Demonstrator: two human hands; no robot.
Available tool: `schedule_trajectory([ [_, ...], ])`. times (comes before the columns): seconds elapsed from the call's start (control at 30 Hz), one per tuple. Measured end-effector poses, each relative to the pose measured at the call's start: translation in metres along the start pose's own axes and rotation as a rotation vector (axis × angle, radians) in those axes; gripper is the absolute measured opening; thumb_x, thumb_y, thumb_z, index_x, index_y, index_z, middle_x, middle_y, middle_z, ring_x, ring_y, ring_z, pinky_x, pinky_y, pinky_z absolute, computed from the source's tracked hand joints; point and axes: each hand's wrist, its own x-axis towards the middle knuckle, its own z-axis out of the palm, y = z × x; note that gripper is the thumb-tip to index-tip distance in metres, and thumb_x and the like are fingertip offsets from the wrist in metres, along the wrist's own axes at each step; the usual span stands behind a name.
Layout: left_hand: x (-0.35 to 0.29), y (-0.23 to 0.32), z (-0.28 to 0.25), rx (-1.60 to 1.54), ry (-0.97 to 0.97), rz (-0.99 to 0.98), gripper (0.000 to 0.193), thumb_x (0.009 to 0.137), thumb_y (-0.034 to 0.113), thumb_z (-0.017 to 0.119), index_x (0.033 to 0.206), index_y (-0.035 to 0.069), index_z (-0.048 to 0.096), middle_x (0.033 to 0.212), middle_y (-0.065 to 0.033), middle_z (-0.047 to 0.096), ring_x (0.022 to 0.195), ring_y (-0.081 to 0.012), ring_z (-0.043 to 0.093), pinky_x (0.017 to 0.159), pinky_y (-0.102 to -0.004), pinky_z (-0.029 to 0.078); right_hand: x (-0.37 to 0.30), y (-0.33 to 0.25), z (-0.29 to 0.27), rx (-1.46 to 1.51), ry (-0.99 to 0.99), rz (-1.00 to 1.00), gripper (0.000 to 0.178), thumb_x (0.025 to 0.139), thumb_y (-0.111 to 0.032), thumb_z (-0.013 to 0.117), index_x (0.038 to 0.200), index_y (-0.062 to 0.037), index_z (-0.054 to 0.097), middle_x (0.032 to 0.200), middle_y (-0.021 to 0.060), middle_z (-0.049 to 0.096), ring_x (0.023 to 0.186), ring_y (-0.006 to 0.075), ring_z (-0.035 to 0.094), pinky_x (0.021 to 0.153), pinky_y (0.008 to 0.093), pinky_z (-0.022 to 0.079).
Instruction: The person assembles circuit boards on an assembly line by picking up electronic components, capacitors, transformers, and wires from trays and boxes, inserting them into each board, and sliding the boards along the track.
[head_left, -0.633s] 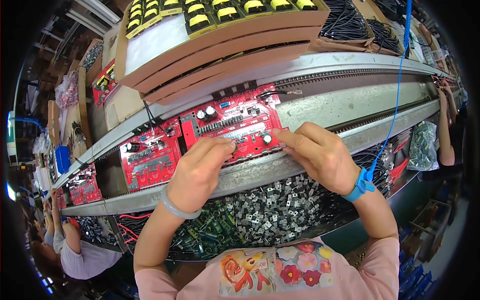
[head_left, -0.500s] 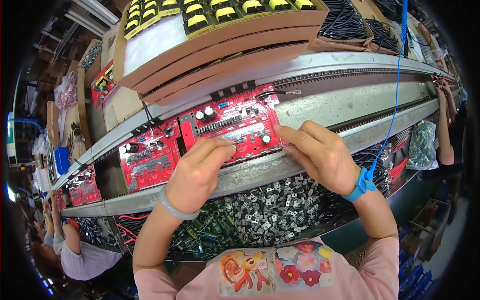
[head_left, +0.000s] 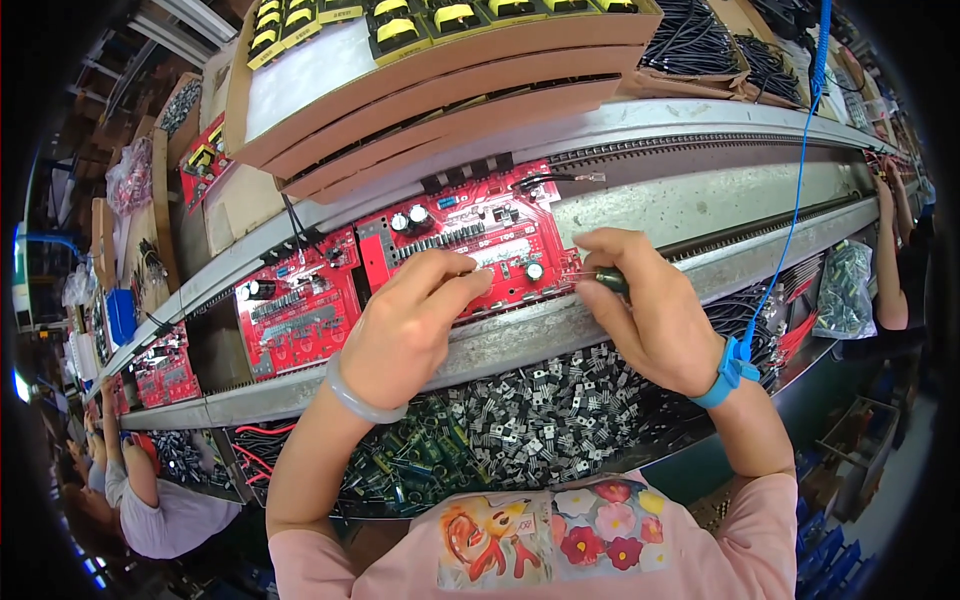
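Note:
A red circuit board (head_left: 508,218) rests in the conveyor track before me, with capacitors, a row of resistors and a short black cable on it. My left hand (head_left: 405,315) bends over its lower middle, thumb and forefinger drawn together at the board; what is between them is hidden. Just off the board's right end, my right hand (head_left: 650,315) holds a dark green cylindrical capacitor (head_left: 612,281) in its fingers, with thin leads pointing toward the board. A second red board (head_left: 300,318) lies to the left in the same track.
Loose transistors (head_left: 545,410) and green capacitors (head_left: 415,455) fill bins below the metal rail (head_left: 500,340). Stacked cardboard trays (head_left: 450,90) of yellow-black transformers stand beyond the track. A blue coiled cord (head_left: 790,230) runs to my right wrist strap. Other people work at both sides.
My right hand has drawn back slightly from the board's right end and turned, and the green capacitor now shows in its fingers. My left fingers have shifted a little up and right.

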Motion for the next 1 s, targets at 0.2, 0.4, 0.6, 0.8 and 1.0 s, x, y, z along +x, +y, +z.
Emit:
schedule_trajectory([
  [0.2,0.004,-0.011,-0.004,-0.053,-0.093,0.032,0.037,0.080,-0.013,0.067,0.113,0.003,0.073,0.108,-0.0147,0.070,0.096,-0.0322,0.071,0.082,-0.0400,0.059,0.000,0.003,-0.010,0.046,-0.063,0.009,0.029,0.084,0.004,0.078,0.111,0.0007,0.068,0.105,0.0150,0.070,0.091,0.0276,0.071,0.079,0.0353,0.056],
  [0.4,-0.003,-0.007,0.003,0.101,-0.106,0.077,0.037,0.080,0.001,0.065,0.116,0.002,0.071,0.115,-0.0103,0.071,0.104,-0.0300,0.065,0.086,-0.0396,0.054,0.011,-0.009,-0.003,0.065,-0.058,-0.050,0.030,0.081,0.008,0.078,0.109,0.0001,0.070,0.105,0.0140,0.071,0.089,0.0232,0.070,0.074,0.0335,0.057],
  [0.6,-0.020,0.009,-0.004,0.420,-0.179,0.098,0.049,0.086,0.013,0.064,0.134,0.004,0.066,0.148,-0.0070,0.059,0.123,-0.0298,0.056,0.099,-0.0422,0.046,0.034,-0.025,0.012,0.062,-0.045,-0.193,0.031,0.080,0.008,0.079,0.108,-0.0002,0.071,0.107,0.0138,0.072,0.085,0.0255,0.070,0.075,0.0335,0.057],
  [0.8,-0.080,0.038,-0.059,0.328,-0.081,-0.102,0.045,0.082,0.005,0.062,0.127,0.004,0.068,0.142,-0.0141,0.061,0.126,-0.0338,0.058,0.100,-0.0467,0.046,0.046,-0.029,0.024,-0.020,-0.051,-0.260,0.028,0.080,0.006,0.080,0.106,-0.0012,0.072,0.104,0.0135,0.073,0.088,0.0292,0.071,0.075,0.0357,0.057],
  [1.0,-0.177,0.046,-0.079,0.190,-0.294,-0.465,0.037,0.075,0.001,0.072,0.112,0.003,0.071,0.113,-0.0122,0.068,0.102,-0.0322,0.063,0.084,-0.0421,0.051,0.058,-0.019,0.049,-0.117,-0.230,-0.373,0.026,0.082,0.004,0.076,0.106,-0.0039,0.073,0.099,0.0098,0.071,0.094,0.0296,0.067,0.083,0.0391,0.052],
])
